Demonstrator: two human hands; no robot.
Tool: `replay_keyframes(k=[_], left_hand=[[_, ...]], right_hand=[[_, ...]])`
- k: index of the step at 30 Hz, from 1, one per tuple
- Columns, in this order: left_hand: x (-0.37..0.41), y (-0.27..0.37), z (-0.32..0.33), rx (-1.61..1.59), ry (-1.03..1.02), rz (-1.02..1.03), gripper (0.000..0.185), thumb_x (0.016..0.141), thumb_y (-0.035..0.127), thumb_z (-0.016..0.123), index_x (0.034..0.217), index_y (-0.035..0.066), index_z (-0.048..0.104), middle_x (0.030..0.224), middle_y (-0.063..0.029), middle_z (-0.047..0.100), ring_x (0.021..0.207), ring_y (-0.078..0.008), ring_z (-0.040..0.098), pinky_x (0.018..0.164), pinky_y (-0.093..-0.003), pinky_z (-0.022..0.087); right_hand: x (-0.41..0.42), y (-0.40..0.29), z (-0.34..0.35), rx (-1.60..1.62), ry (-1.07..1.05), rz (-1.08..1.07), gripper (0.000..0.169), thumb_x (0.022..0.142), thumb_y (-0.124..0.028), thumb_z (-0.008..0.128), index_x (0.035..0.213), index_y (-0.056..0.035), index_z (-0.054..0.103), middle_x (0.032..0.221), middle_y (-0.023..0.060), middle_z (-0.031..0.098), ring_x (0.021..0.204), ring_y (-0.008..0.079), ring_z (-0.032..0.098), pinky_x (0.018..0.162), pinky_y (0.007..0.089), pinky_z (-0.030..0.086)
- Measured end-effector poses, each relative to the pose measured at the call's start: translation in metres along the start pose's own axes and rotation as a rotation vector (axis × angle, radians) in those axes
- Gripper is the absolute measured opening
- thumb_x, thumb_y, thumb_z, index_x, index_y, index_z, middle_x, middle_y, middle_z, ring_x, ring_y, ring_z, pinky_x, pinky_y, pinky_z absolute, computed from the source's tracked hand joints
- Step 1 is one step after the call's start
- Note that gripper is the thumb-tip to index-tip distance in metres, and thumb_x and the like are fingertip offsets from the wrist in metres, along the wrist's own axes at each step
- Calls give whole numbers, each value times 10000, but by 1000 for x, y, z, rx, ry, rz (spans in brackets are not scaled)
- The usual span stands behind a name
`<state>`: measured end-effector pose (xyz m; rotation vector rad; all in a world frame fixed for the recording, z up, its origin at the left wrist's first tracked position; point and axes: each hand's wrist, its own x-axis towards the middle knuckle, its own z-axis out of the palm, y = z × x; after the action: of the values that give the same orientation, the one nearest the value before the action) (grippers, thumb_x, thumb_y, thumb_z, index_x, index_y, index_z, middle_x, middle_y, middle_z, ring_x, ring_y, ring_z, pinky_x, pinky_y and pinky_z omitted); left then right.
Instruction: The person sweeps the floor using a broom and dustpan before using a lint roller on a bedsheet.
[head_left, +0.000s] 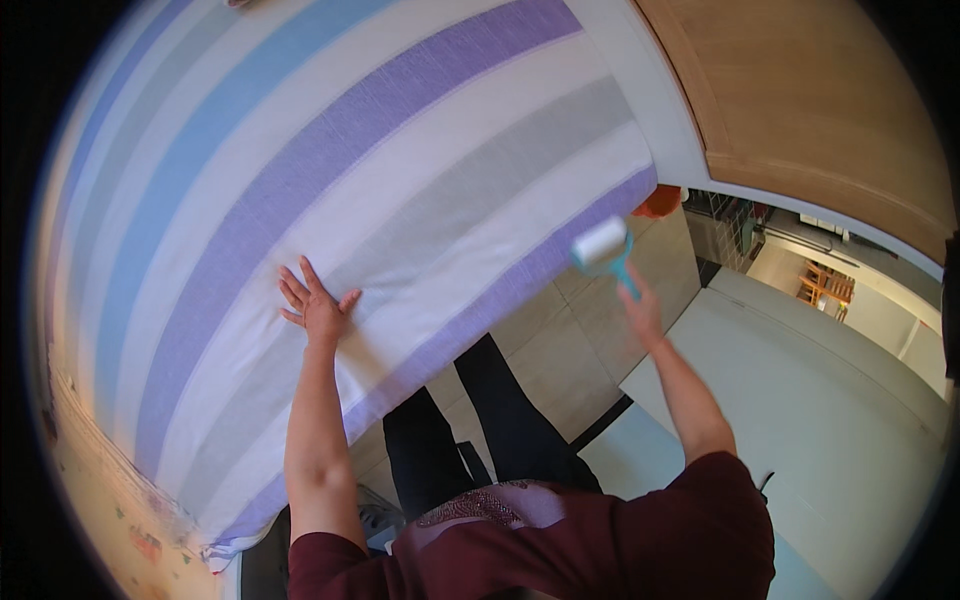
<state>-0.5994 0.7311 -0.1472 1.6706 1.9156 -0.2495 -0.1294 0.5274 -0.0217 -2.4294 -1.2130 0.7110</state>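
Observation:
A striped bed sheet (420, 172) in white, purple, grey and blue covers the bed before me. My left hand (321, 306) presses on it with fingers spread, and small creases run out from the palm. In my right hand (643, 309) is a lint roller (602, 244) with a white roll and a turquoise handle. The roller is raised near the bed's purple-striped edge, slightly blurred; whether it touches the sheet I cannot tell.
A white cabinet (810, 375) stands close on my right, with tiled floor (592, 322) between it and the bed. An orange container (660, 202) sits by the bed's corner. At the upper right is a wooden panel (817, 90); a patterned wall (112, 517) borders the left.

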Motion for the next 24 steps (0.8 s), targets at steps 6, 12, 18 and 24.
replay_keyframes(k=[6,12,18,24], left_hand=[[4,8,-1,7,-2,54,1121,624,457,746,1416,221,-11,1454,-169,-127,1342,-354,-97,980,-639,26],[-7,8,-9,-27,77,100,1020,641,391,750,1414,227,105,1461,-178,1,1346,-351,29,965,-650,118],[-123,50,50,-33,-93,354,871,637,254,732,1373,265,265,1455,-158,127,1325,-365,156,956,-650,205],[-233,51,82,90,-655,521,741,717,329,673,1356,229,311,1461,-100,120,1346,-297,112,1011,-589,187]], right_hand=[[142,-19,-2,-12,173,-36,470,835,-224,573,1276,-110,456,1090,123,593,963,161,557,809,282,424],[-6,76,-3,-92,61,70,481,818,-185,600,1278,-148,467,1135,88,586,992,155,562,832,279,424],[-30,-60,63,177,-190,-58,453,783,-200,642,1221,-213,527,968,80,654,810,184,633,702,301,486],[-45,-86,114,-2,-378,-241,463,766,-247,631,1210,-308,516,920,114,640,798,301,616,689,378,493]])
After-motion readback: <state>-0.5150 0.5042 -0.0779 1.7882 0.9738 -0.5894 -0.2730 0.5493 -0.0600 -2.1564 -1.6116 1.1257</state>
